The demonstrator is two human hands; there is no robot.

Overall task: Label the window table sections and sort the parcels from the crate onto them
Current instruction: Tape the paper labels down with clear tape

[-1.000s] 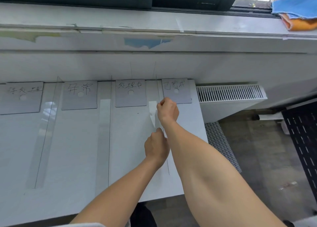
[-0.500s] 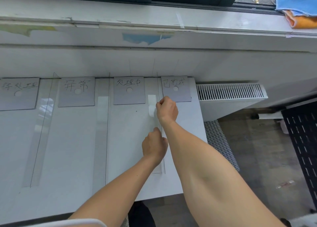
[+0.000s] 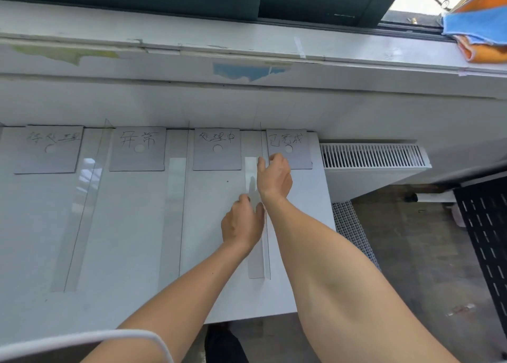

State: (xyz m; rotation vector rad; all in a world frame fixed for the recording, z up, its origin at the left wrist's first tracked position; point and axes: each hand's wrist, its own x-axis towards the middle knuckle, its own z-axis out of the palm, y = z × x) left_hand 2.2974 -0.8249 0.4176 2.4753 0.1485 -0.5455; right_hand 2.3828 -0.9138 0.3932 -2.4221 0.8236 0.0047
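A white table (image 3: 131, 225) under the window carries several grey label cards with handwritten characters along its far edge: far-left card (image 3: 48, 150), second card (image 3: 138, 149), third card (image 3: 217, 149), rightmost card (image 3: 290, 146). Clear tape strips run front to back between sections. My right hand (image 3: 274, 177) presses the upper part of the rightmost tape strip (image 3: 256, 264), fingers bent, just below the rightmost card. My left hand (image 3: 242, 220) lies lower on the same strip, fingers spread flat. No parcels or crate are in view.
A white windowsill (image 3: 247, 50) and dark window frame run along the back. Orange and blue cloths (image 3: 477, 36) lie on the sill at right. A white radiator (image 3: 373, 157) sits right of the table, and a black perforated panel (image 3: 485, 239) stands on the floor.
Both hands stayed on the rightmost tape strip. The fingers of my left hand have opened flat onto it, and my right hand's fingers loosened slightly.
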